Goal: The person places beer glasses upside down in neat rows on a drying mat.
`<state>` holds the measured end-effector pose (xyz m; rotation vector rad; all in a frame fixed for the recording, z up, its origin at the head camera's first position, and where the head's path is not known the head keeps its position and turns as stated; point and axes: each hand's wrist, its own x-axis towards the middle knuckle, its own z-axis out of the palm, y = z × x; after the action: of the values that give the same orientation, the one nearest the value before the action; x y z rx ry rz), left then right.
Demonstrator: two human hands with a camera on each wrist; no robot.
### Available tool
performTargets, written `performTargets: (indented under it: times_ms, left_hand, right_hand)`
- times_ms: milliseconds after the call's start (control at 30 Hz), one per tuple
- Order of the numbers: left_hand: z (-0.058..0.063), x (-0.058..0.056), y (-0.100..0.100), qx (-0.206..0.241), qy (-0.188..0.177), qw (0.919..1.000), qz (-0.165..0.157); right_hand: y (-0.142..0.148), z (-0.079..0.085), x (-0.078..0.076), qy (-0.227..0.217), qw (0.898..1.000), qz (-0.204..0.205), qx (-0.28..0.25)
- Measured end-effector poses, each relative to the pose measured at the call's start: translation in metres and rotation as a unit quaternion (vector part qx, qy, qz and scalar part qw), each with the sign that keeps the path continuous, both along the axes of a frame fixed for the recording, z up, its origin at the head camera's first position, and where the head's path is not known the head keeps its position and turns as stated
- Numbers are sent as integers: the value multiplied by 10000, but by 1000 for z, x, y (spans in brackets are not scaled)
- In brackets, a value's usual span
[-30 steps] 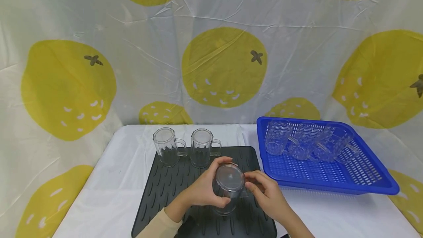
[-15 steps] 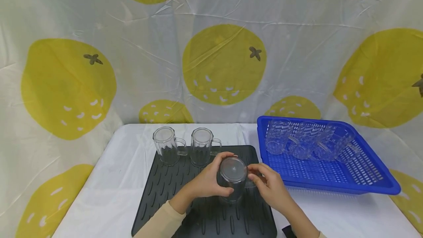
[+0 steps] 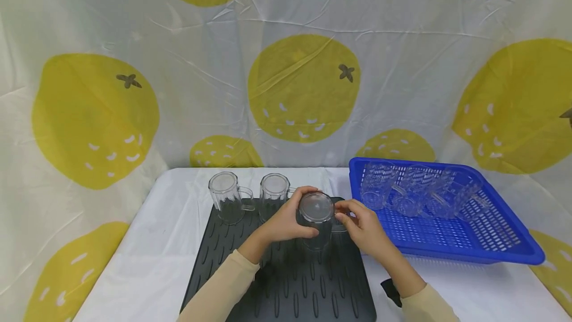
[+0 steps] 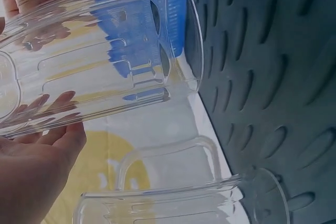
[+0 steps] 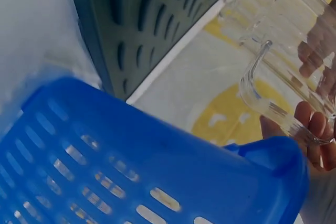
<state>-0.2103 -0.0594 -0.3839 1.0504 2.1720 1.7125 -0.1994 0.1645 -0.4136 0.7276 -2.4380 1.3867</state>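
An upside-down clear glass mug, base up, is over the black ridged mat in the head view. My left hand grips its body, thumb in front and fingers behind. At the handle side, my right hand pinches the mug's handle near its base end. The left wrist view shows the mug's rim turned toward the mat, with a gap between them. Two similar glass mugs, a left one and a right one, stand upside down at the mat's far edge; my left hand partly covers the right one.
A blue plastic basket stands on the white-covered table to the right, several glass mugs lying inside. A small black object sits by my right forearm. Behind hangs a lemon-print cloth.
Both hands have carried the mug away from me, toward the mat's far edge and slightly right. The left hand now overlaps the right standing mug. The grip looks the same.
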Motion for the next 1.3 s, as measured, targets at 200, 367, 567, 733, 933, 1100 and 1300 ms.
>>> performTargets:
  times_ms: [200,367,567,733,933,1100,1300]
  left_hand:
    - [-1,-22,1,-98,-31,9999,89]
    - [-12,-47,5,-107,-107,9998,135]
    - [-11,-64,8,-328,20,9990,304]
    - [-4,-66,8,-516,-104,9979,365]
    - [-5,-71,13,-816,-80,9947,615]
    - [-14,-78,18,-1151,62,9902,793]
    - [-14,-83,22,-1718,503,9795,924]
  right_hand:
    - [5,10,-19,30,9997,165,174]
    - [10,14,-36,-133,9990,245,352]
    - [12,16,-50,-62,9984,227,519]
    - [13,15,-60,10,9972,215,722]
    - [15,15,-67,-1,9949,168,997]
    - [17,13,-70,-11,9907,49,1356]
    - [19,8,-75,-134,9834,68,1809]
